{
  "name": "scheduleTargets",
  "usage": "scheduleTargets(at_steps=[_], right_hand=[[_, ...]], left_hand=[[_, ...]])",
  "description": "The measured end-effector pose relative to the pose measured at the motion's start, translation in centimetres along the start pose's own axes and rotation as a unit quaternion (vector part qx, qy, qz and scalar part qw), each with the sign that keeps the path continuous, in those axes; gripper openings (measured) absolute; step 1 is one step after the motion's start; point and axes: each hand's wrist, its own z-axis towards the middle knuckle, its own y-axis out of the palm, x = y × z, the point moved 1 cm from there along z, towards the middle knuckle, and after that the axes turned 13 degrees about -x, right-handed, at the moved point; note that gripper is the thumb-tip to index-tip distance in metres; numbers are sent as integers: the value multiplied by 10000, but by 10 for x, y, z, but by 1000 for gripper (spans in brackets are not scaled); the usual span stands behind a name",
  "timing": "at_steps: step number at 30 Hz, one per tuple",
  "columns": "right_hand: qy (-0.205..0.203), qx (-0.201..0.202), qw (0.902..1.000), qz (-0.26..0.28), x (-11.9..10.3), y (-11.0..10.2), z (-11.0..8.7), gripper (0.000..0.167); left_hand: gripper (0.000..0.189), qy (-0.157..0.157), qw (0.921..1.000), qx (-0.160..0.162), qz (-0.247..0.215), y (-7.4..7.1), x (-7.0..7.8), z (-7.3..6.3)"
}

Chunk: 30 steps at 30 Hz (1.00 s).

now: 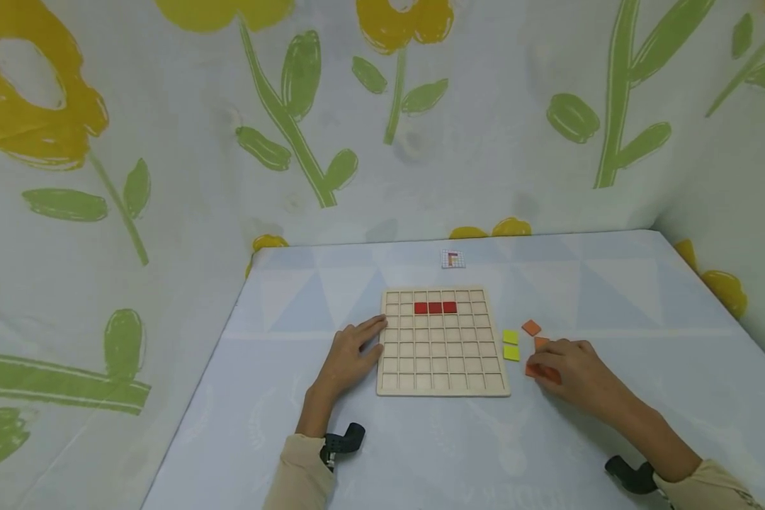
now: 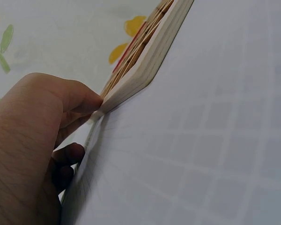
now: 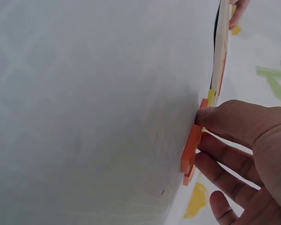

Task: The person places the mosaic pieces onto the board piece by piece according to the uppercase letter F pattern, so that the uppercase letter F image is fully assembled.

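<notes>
A square wooden grid board (image 1: 408, 365) lies on the table, with three red square tiles (image 1: 435, 307) in a row in its upper part. My left hand (image 1: 349, 356) rests at the board's left edge, its fingertips touching the rim. In the left wrist view, the board's side (image 2: 140, 77) meets the thumb (image 2: 86, 96). To the board's right, my right hand (image 1: 576, 372) pinches an orange tile (image 3: 203, 104) between thumb and fingers. Another orange tile (image 3: 191, 150) stands close under the fingers. The hand partly hides the orange tiles in the head view.
Two yellow-green tiles (image 1: 511, 345) lie between the board and my right hand. A loose orange tile (image 1: 531, 327) sits just beyond them. Behind the board is a small card (image 1: 453, 259) with a printed grid pattern. Flower-patterned cloth (image 1: 472, 142) walls surround the table.
</notes>
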Motion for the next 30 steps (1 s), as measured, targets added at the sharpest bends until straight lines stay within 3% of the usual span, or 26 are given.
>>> scheduleTargets(at_steps=[3, 7, 15, 24, 30], right_hand=[[-31, 34, 10000, 54, 0, -4, 2, 23], [-274, 409, 9988, -41, 0, -10, 5, 22], [-742, 793, 9939, 204, 0, -16, 15, 32], [-462, 457, 9966, 505, -8, -28, 36, 23], [-594, 309, 9968, 447, -16, -30, 51, 24]], left_hand=[[48, 32, 10000, 37, 27, -1, 1, 0], [48, 47, 9999, 57, 130, -1, 1, 1], [48, 23, 9999, 67, 139, 0, 1, 0], [48, 63, 10000, 31, -37, -1, 0, 0], [48, 86, 9999, 92, 42, 2, -1, -1]])
